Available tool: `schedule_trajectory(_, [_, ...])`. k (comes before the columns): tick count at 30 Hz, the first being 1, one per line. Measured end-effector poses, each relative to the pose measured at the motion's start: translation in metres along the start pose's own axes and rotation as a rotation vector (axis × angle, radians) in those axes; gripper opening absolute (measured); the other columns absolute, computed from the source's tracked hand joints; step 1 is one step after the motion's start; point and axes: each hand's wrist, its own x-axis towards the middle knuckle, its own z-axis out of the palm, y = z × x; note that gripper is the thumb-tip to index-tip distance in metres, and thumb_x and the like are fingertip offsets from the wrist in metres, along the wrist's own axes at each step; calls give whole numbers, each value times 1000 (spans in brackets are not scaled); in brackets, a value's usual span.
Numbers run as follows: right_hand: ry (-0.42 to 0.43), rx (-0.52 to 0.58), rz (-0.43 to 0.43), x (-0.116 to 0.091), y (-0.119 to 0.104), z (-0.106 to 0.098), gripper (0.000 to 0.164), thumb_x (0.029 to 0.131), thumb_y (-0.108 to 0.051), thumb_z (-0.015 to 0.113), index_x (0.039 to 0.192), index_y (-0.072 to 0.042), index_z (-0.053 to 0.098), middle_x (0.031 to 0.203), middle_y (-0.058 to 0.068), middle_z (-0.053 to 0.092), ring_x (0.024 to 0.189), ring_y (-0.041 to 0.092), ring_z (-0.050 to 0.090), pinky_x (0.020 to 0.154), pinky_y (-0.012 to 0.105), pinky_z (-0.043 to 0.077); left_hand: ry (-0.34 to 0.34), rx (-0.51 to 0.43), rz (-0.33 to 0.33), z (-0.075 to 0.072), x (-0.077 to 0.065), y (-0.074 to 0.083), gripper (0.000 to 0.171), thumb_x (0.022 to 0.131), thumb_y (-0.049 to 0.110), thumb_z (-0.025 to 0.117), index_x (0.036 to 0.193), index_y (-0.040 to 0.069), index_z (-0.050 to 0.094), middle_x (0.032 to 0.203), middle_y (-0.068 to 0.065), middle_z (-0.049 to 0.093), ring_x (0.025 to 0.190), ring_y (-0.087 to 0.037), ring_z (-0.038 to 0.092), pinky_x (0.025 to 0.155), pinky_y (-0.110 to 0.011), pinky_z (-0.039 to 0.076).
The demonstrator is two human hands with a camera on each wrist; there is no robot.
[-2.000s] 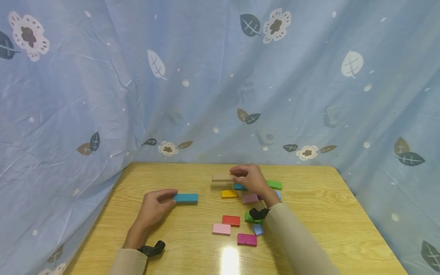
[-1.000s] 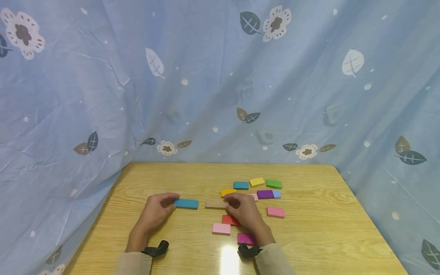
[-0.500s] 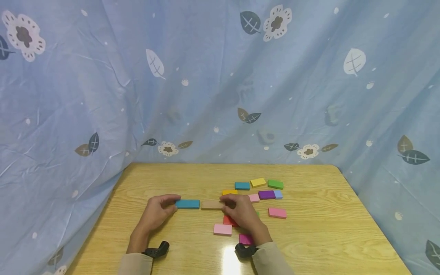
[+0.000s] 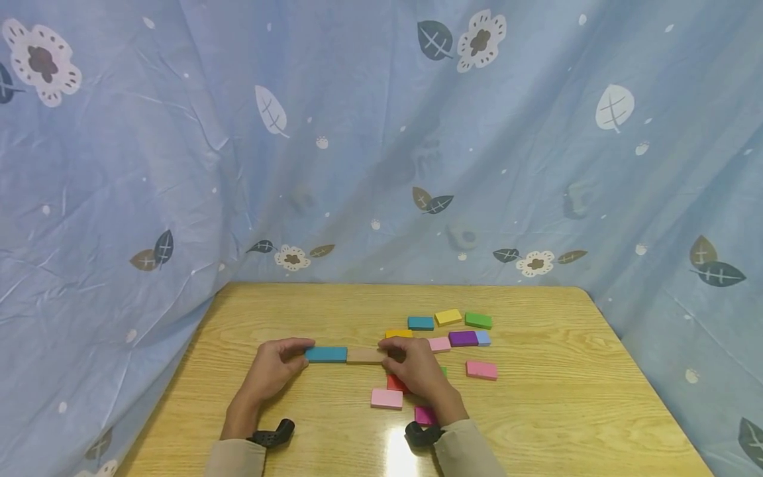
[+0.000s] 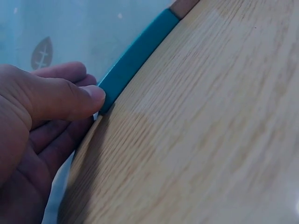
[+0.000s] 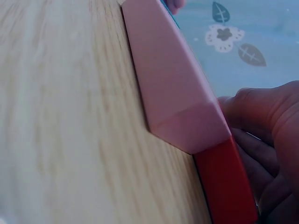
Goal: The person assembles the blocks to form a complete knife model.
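Observation:
My left hand (image 4: pixel 275 366) pinches the left end of a blue rectangular block (image 4: pixel 326 355) lying on the table. In the left wrist view its thumb presses the near side of that blue block (image 5: pixel 138 58). A tan wooden block (image 4: pixel 364 356) lies end to end with it, in one straight row. The right end of the tan block is between the thumb and fingers of my right hand (image 4: pixel 417 370). From the right wrist, a pink block (image 6: pixel 170 70) and a red block (image 6: pixel 226 182) stand in front of my right hand, hiding its fingertips and the tan block.
Behind and beside my right hand lie loose blocks: orange (image 4: pixel 398 334), teal (image 4: pixel 420 323), yellow (image 4: pixel 448 317), green (image 4: pixel 479 320), purple (image 4: pixel 463 339) and rose (image 4: pixel 481 370). A magenta block (image 4: pixel 425 415) is nearer. A patterned blue curtain (image 4: pixel 369 132) hangs behind the table (image 4: pixel 572 397).
My right hand has brought the tan block from the back of the table forward and left, closing the gap to the blue block. The blue block has moved slightly nearer with my left hand.

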Motion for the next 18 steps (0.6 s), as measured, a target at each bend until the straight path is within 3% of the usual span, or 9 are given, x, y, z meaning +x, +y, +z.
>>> schedule_trajectory(18, [13,-13,-10,1,2,2,26,94,-8,84,120,-12,83,112,-2,83,100,12,76,91,32,64,16,21,0,0,1,-2,39,96,-1,80,131,17,81,132,-4,80,128,-28,74,106,-37,59])
